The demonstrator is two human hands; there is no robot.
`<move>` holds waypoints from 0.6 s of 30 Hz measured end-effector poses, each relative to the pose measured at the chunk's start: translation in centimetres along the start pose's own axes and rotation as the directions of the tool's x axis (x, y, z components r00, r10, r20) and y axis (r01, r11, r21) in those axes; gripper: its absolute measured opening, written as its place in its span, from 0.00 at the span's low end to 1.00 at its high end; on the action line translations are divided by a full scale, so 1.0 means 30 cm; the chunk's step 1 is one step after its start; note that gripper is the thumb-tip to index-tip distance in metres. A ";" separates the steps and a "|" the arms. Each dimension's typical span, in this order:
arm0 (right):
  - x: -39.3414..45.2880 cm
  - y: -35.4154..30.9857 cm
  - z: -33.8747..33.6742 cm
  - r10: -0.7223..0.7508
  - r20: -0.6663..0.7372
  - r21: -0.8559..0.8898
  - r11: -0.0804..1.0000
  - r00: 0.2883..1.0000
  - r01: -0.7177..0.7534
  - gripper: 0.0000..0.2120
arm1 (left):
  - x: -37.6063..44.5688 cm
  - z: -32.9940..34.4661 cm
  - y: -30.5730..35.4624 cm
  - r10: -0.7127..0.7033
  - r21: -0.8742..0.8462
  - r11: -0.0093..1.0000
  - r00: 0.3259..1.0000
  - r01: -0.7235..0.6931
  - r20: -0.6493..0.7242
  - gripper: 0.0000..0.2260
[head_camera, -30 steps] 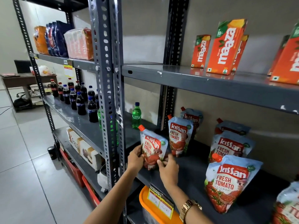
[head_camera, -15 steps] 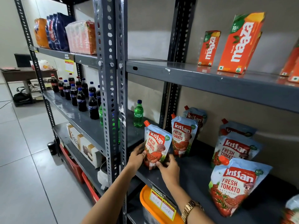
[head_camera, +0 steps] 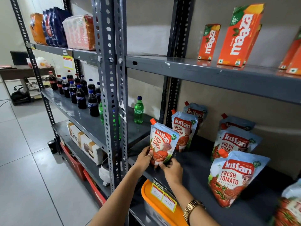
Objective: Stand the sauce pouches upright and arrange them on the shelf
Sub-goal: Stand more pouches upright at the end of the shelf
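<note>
A Kissan tomato sauce pouch (head_camera: 162, 142) with an orange spout stands upright at the front left of the grey shelf (head_camera: 195, 170). My left hand (head_camera: 144, 158) grips its lower left edge and my right hand (head_camera: 172, 168) pinches its bottom right corner. Behind it two pouches stand in a row, the nearer pouch (head_camera: 184, 129) and a rear pouch (head_camera: 196, 111). To the right stand a large front pouch (head_camera: 234, 178), a middle pouch (head_camera: 232, 142) and a back pouch (head_camera: 236, 123). Another pouch (head_camera: 290, 207) is cut off at the right edge.
Perforated steel uprights (head_camera: 112, 95) stand just left of my hands. A green bottle (head_camera: 138, 110) sits behind them, cola bottles (head_camera: 78, 92) further left. Maaza cartons (head_camera: 239, 35) line the shelf above. An orange-lidded tub (head_camera: 156, 199) and a price tag (head_camera: 162, 194) sit below.
The held pouch has been tipped from a leftward lean to nearly upright, and both hands have stayed on its base. The view has shifted slightly closer.
</note>
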State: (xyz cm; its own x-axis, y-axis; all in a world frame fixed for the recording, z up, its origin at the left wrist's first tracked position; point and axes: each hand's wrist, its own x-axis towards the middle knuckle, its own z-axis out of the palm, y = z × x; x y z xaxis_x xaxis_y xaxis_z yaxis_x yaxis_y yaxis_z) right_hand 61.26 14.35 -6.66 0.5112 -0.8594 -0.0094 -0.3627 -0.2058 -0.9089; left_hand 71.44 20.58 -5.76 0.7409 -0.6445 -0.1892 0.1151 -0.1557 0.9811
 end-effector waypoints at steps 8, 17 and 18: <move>-0.019 0.029 -0.043 -0.002 -0.002 -0.022 1.000 1.000 0.002 0.13 | 0.037 0.041 -0.095 -0.022 0.149 0.988 0.997 0.034 -0.080 0.18; -0.048 0.032 -0.038 -0.043 -0.085 -0.028 0.999 0.995 0.041 0.17 | -0.021 0.048 -0.067 0.002 0.119 0.993 0.995 0.009 -0.097 0.20; -0.059 0.033 -0.045 -0.048 -0.109 -0.002 0.999 0.993 0.048 0.17 | -0.047 0.050 -0.046 0.012 0.101 0.995 0.995 -0.002 -0.103 0.20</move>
State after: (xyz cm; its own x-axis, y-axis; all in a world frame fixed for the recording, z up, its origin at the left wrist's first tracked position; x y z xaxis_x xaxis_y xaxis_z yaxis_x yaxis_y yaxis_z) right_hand 58.93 15.02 -6.98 0.4404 -0.8943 0.0796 -0.3391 -0.2478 -0.9075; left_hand 69.24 20.59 -6.90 0.8067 -0.5654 -0.1721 0.0468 -0.2292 0.9722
